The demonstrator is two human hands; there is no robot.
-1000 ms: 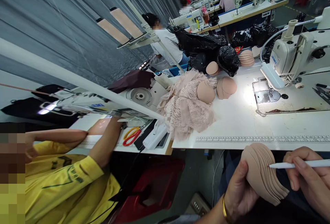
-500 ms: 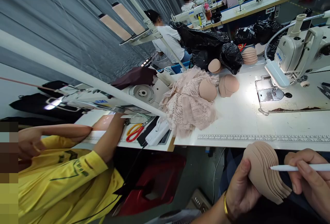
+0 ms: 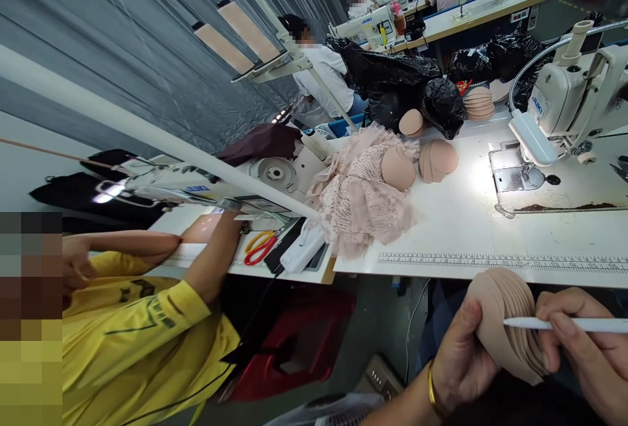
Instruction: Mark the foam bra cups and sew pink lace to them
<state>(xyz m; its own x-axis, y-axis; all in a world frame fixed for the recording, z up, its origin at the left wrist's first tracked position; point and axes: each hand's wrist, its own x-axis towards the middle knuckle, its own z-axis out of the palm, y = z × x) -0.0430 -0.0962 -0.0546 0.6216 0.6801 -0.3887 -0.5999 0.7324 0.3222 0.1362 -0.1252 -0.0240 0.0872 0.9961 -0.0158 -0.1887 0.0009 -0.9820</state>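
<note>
White tabletop (image 3: 466,230); left hand (image 3: 458,355) tight around beige pads (image 3: 491,334); right hand (image 3: 583,351) tight around sideways white pen (image 3: 528,323), tip leftward

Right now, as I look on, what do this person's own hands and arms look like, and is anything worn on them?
The left hand has a smooth, narrow, gold-coloured bangle at its wrist. The right hand shows no jewellery. No gloves or sleeves show on either.

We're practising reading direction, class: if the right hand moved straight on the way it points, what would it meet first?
Most likely the stack of beige pads in the left hand: the right hand points towards it, and its white pen overlaps it in view. Whether they touch is unclear.
</note>
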